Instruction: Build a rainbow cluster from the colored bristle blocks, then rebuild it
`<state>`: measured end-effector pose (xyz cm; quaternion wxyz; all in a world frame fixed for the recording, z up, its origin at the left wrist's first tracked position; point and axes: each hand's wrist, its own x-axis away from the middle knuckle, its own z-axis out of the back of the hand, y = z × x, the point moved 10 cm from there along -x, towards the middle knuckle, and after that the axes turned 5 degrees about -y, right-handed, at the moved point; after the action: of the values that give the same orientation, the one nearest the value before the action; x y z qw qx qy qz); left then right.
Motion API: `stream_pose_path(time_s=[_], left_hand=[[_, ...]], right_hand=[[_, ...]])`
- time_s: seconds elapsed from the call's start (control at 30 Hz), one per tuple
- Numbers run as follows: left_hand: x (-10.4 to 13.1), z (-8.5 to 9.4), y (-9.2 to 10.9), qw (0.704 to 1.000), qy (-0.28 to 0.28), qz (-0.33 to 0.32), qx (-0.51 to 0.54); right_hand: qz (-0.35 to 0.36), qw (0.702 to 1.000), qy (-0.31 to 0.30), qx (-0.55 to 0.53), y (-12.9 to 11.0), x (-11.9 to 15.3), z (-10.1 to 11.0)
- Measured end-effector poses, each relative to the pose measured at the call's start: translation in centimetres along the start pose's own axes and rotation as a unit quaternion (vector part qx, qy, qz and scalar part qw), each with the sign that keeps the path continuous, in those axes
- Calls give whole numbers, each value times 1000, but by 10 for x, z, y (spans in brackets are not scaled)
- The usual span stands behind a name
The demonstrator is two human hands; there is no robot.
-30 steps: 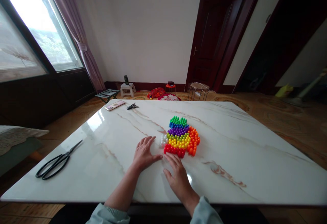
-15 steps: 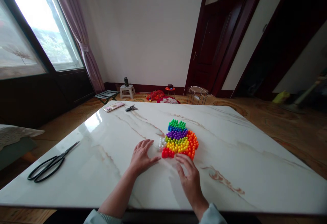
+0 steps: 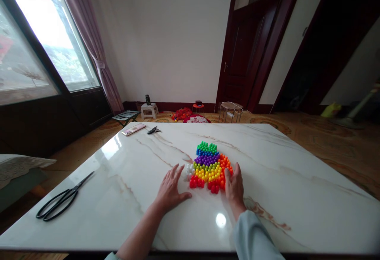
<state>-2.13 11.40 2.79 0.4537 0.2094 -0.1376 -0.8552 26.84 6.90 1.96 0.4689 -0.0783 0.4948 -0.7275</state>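
Observation:
A beaded figure in bands of green, blue, purple, olive, yellow, orange and red lies on the marble-patterned table. Clear beads stick out from its left side. My left hand rests to the left of the figure, fingers spread and holding nothing; its thumb points toward the red beads. At the orange right edge is my right hand, fingers stretched out, its thumb on or just beside the orange beads. Whether it presses on them is hard to see.
Long black-handled scissors lie at the table's left. Near the far left edge are a phone and small dark pliers or clippers. Beyond the table stand a white stool, a wire-legged stool and a red mesh bag.
My right hand has moved from the figure's lower front edge to its right side, uncovering the lower red beads. My left hand stays at the left. The view has shifted slightly.

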Motion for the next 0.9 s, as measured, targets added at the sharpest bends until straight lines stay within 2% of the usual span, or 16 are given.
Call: stream_pose_path(time_s=[0.1, 0.23, 0.4, 0.5, 0.67, 0.9], left_hand=[[-7, -4, 8, 999, -4, 9, 35], [-25, -11, 27, 996, 19, 0, 92], [-37, -24, 47, 997, 20, -26, 70], [-36, -23, 54, 996, 23, -56, 65], [-32, -14, 57, 994, 54, -67, 71], [-15, -12, 49, 995, 52, -44, 67]], right_hand=[[16, 999, -16, 31, -6, 1, -3], [22, 996, -39, 82, -9, 1, -7], [38, 989, -69, 126, -8, 2, -17], [67, 982, -82, 155, -15, 9, -26], [78, 979, -56, 180, -36, 40, -37], [108, 987, -5, 120, -72, 71, -44]])
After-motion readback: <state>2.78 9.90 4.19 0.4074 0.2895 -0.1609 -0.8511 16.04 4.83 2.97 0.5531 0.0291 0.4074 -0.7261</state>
